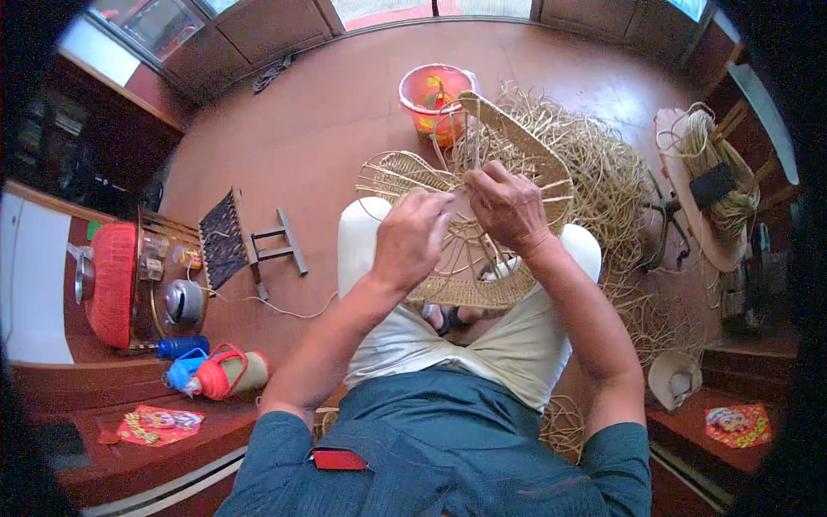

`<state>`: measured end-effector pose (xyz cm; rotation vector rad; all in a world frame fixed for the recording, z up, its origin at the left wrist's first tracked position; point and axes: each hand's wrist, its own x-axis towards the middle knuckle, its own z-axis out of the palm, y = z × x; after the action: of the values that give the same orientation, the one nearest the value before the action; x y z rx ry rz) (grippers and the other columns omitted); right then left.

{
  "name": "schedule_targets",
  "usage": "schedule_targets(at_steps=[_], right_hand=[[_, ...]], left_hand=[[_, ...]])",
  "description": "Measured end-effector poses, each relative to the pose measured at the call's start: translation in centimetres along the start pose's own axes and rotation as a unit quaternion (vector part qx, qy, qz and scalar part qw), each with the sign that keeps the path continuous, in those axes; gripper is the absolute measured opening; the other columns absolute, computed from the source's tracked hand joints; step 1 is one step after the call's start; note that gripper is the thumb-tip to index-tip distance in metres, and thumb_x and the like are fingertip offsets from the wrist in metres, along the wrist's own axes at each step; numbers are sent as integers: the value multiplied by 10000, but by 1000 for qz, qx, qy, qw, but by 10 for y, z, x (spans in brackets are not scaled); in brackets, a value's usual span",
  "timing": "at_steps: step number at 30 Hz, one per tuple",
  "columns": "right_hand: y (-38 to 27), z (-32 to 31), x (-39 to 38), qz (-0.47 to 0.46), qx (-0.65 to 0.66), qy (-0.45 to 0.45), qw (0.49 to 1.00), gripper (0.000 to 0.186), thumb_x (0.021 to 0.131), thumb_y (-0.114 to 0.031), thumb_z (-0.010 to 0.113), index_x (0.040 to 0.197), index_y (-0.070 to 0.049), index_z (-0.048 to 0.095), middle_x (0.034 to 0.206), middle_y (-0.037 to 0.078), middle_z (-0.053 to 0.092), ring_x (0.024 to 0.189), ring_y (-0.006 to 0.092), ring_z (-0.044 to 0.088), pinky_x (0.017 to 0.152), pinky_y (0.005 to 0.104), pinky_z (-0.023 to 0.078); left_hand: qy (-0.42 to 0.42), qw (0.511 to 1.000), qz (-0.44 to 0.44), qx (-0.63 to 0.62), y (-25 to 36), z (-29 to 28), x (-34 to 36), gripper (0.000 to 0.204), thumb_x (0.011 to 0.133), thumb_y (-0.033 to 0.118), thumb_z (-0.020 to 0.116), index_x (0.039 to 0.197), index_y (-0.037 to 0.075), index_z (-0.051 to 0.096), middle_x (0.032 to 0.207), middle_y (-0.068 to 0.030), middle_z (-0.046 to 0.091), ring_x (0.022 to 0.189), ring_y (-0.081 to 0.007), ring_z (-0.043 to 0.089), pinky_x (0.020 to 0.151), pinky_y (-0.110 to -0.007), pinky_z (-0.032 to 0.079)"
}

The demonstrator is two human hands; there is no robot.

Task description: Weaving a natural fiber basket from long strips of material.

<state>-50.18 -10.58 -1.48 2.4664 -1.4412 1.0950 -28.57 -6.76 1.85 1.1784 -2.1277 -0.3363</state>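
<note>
A partly woven wicker piece (482,293) rests across my thighs, with a curved band (525,133) rising at its far right and loose strands crossing its open middle. My right hand (506,207) is closed, thumb and fingertips pinched at a cane strand near the middle of the weave. Close beside it on the left, my left hand (413,237) is raised with its fingers bent together. What its fingertips hold, if anything, is too small to make out. A woven lobe (405,164) with several strand ends sits just beyond that hand.
Loose cane (586,164) lies in a large tangled heap at right. A red bucket (438,103) stands beyond the work. At left are a folding stool (228,237), a red basket (112,280) and a red-topped jug (237,370). A bench (689,189) carries coiled cane.
</note>
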Motion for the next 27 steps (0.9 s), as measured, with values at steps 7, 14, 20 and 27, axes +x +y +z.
schedule_targets(at_steps=[7, 14, 20, 27], right_hand=[[-3, -3, -4, 35, 10, -13, 999, 218, 859, -154, 735, 1075, -161, 708, 953, 80, 639, 735, 341, 702, 681, 466, 573], [0, -1, -3, 16, 4, -3, 1000, 255, 811, -107, 711, 1059, -158, 685, 951, 64, 648, 768, 309, 716, 684, 453, 578], [0, -1, -4, 20, 5, 11, 1000, 246, 827, -112, 713, 1067, -158, 678, 970, 65, 651, 789, 316, 717, 692, 445, 575], [1, -1, -6, 22, 26, 4, 999, 260, 818, -110, 716, 1073, -147, 681, 963, 77, 646, 790, 313, 708, 706, 444, 577]], left_hand=[[55, 991, 36, 115, -5, 42, 30, 246, 899, 74, 717, 1141, 106, 679, 1043, -116, 621, 980, -344, 665, 826, -483, 559], [64, 929, 74, 356, -13, 59, 40, 131, 940, 265, 685, 940, 149, 625, 929, -62, 548, 906, -263, 572, 828, -440, 445], [79, 950, 100, 286, -17, 57, 45, 140, 935, 254, 705, 892, 146, 626, 891, -55, 539, 906, -270, 577, 842, -454, 445], [148, 948, 173, 224, -19, 51, 31, 106, 889, 187, 712, 910, 114, 638, 937, -66, 590, 981, -268, 624, 880, -431, 479]])
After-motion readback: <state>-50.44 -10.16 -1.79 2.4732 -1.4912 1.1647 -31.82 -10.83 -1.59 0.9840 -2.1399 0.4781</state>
